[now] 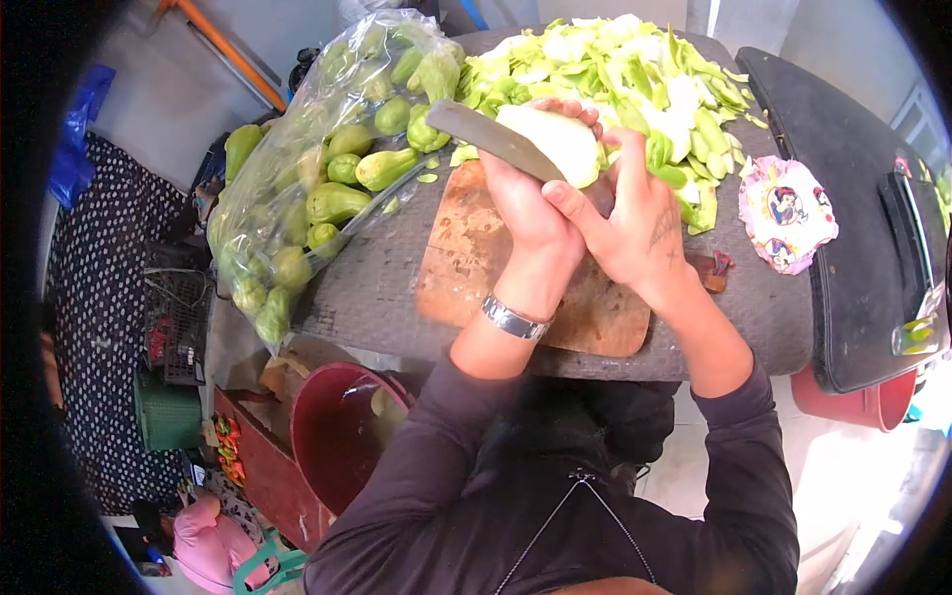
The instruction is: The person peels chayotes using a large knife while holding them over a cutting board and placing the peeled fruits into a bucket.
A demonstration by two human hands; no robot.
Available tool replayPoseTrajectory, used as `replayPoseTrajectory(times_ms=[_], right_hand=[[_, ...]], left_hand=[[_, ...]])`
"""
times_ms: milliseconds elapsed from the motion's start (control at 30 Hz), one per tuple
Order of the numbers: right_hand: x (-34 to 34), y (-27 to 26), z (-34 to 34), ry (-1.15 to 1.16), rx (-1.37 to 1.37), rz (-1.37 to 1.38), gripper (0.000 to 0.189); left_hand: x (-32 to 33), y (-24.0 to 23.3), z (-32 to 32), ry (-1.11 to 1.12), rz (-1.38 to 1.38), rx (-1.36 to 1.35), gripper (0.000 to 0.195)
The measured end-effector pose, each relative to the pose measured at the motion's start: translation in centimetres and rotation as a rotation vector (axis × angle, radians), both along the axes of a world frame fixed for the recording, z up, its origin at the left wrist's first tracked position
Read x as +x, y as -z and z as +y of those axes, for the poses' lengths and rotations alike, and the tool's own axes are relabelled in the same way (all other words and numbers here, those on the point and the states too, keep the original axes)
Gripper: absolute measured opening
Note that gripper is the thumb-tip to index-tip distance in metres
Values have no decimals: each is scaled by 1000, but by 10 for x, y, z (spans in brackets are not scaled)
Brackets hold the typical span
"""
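Observation:
My left hand [532, 212], with a metal-banded watch [515, 318] at the wrist, cups a pale peeled chayote [565, 141] from below. Its fingertips curl over the far side. A broad grey knife blade [494, 140] lies across the near side of the chayote and points to the upper left. Held in my right hand [641, 216], the knife has its handle hidden by the fingers. The right thumb reaches toward the blade's lower edge. Beneath both hands is a worn wooden cutting board [461, 253], partly covered by the wrists.
Green peelings [595, 59] are heaped at the table's far side. A clear plastic bag [327, 163] of unpeeled chayotes lies left. At right are a printed cloth item [788, 212] and a black case [825, 149]. A red bucket [327, 439] stands below; a person in pink [212, 547] is lower left.

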State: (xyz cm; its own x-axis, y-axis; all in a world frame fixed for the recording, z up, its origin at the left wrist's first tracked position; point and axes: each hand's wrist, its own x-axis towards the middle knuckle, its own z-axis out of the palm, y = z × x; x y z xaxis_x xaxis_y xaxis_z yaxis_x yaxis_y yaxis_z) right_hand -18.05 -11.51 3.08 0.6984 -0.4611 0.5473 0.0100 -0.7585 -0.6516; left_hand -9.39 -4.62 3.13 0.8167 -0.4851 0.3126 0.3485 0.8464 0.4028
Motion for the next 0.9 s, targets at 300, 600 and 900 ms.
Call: replayPoseTrajectory(times_ms=[300, 600, 900], right_hand=[[6, 19, -8, -43, -450, -47, 35], [10, 14, -62, -8, 146, -10, 35], [15, 13, -77, 69, 522, 73, 64]], left_hand=[[39, 11, 3, -176, 263, 233, 66], [53, 8, 111, -118, 202, 481, 56], [48, 51, 432, -840, -132, 1882, 47]])
